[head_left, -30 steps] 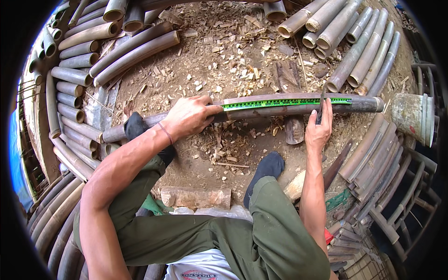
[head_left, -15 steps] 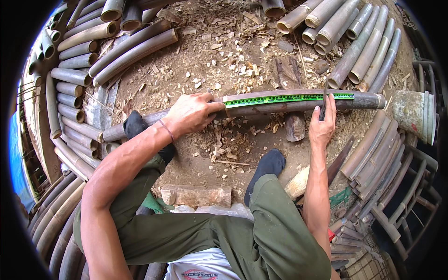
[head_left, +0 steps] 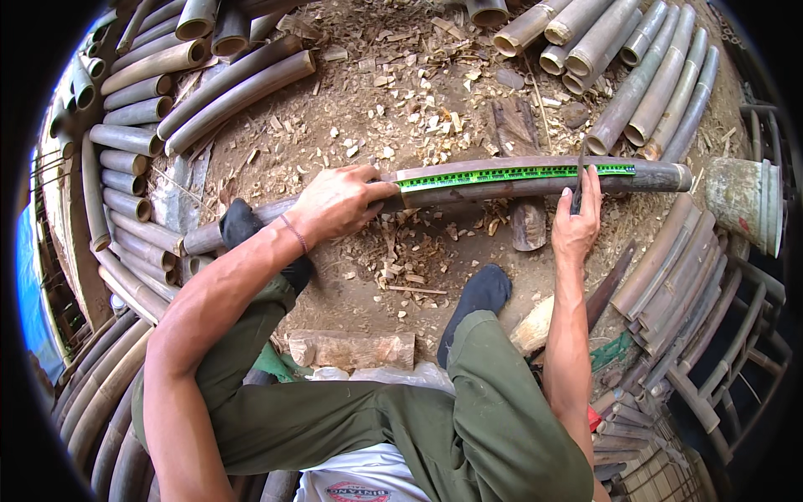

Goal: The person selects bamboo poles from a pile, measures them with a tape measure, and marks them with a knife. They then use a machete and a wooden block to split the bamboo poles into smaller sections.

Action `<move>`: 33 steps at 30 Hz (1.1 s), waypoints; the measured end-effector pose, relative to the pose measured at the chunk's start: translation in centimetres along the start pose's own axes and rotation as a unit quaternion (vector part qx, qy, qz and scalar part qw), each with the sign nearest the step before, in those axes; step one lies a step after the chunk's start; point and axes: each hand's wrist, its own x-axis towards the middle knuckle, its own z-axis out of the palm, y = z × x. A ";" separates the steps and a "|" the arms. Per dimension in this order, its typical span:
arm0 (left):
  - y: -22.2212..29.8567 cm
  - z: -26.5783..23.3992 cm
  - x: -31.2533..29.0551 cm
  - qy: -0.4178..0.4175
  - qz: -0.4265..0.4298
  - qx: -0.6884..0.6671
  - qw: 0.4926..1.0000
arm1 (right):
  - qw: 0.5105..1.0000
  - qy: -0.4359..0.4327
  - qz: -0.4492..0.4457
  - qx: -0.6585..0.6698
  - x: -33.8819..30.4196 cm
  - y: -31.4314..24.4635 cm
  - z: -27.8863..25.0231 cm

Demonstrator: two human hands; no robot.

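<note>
Long grey-brown bamboo pole (head_left: 468, 193), across the centre of the frame, bearing a thin bright-green ruler (head_left: 502, 175). The left hand (head_left: 347, 199), at centre, has its fingers curled over pole and ruler end; the right hand (head_left: 579, 222), right of centre, pinches a narrow dark metal blade (head_left: 580, 184) against the pole. The pole is probably stiff, hollow and light for its length, smooth and apt to roll, best gripped mid-length; the ruler likely flexes. Counted: one pole, one ruler, one blade, one whitish bucket (head_left: 740, 205) at right, two dark-socked feet.
</note>
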 end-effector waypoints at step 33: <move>2.6 -1.3 1.0 0.027 0.017 0.016 0.999 | 0.960 -0.078 0.241 0.120 3.4 10.4 -11.7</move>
